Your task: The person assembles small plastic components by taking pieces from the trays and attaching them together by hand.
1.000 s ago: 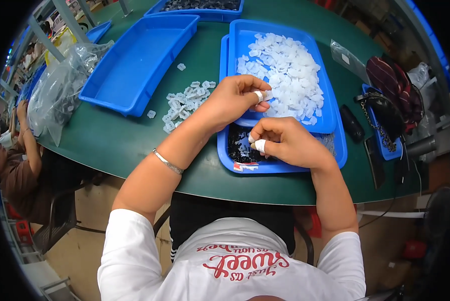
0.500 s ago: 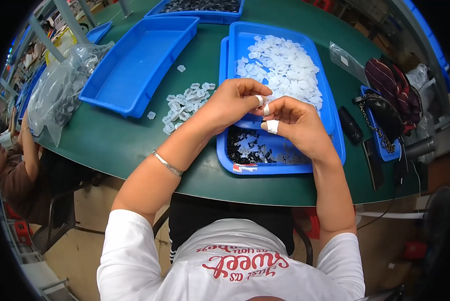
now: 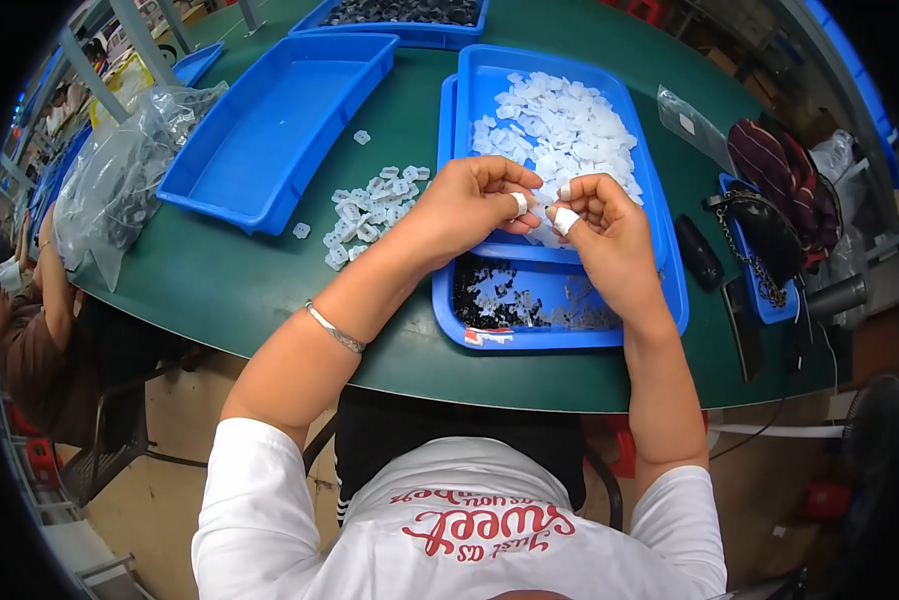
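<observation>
Head view: a green counter [image 3: 229, 295] bears everything, its near edge close to the person's body, so the work sits within arm's reach. On it an upper tray [image 3: 484, 85], blue, overlaps a lower tray [image 3: 569, 338] of the same colour, shifted away from the body; the offset probably leaves the lower one's near strip open, so both contents can be reached from one spot. A left tray [image 3: 279, 130] stands at an angle beyond the left forearm, and a far tray [image 3: 439, 37] with dark pieces sits at the back, perhaps kept out of the way. The right hand [image 3: 614, 235] is over the upper tray's near right part, facing the left hand [image 3: 479, 205], which is raised over its near left part; they are close enough, it seems, to work on something small between them. Each grip has thumb and fingertips drawn near each other, but whether either is clamped on a piece cannot be told. White parts [image 3: 569, 140] heap in the upper tray, just beyond both hands. A loose pile [image 3: 369, 210] of pale pieces lies directly on the counter, left of the trays, handy to the left arm. Black bits [image 3: 484, 295] lie in the lower tray's open strip. Smallest is the white tape [image 3: 565, 221] on some fingers, presumably protecting the skin.
</observation>
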A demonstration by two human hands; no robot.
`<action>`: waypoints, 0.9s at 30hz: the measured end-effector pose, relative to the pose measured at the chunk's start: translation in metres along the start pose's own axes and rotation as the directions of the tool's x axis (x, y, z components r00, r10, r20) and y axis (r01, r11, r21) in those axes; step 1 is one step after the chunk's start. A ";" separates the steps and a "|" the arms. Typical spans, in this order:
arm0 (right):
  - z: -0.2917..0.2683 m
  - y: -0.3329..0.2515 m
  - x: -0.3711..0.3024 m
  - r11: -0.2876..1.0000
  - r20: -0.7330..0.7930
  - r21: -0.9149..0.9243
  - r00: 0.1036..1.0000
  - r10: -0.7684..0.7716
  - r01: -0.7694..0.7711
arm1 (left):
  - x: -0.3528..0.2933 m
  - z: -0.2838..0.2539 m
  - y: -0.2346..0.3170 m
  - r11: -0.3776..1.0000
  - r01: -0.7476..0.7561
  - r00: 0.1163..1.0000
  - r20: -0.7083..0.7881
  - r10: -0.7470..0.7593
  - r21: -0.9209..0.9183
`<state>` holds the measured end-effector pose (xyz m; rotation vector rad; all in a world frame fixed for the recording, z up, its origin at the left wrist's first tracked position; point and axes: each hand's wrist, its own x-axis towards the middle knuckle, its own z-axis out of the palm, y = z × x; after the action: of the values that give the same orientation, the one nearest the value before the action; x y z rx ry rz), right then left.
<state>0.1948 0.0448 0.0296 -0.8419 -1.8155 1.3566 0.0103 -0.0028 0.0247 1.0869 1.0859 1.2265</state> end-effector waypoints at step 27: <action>-0.007 -0.013 -0.002 0.999 0.042 0.040 0.999 0.007 -0.008 | 0.002 -0.006 -0.001 0.996 -0.086 0.991 0.100 0.084 0.019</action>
<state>0.2007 0.0434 0.0431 -0.8059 -1.8126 1.4199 0.0042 -0.0007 0.0227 1.2104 0.9888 1.2158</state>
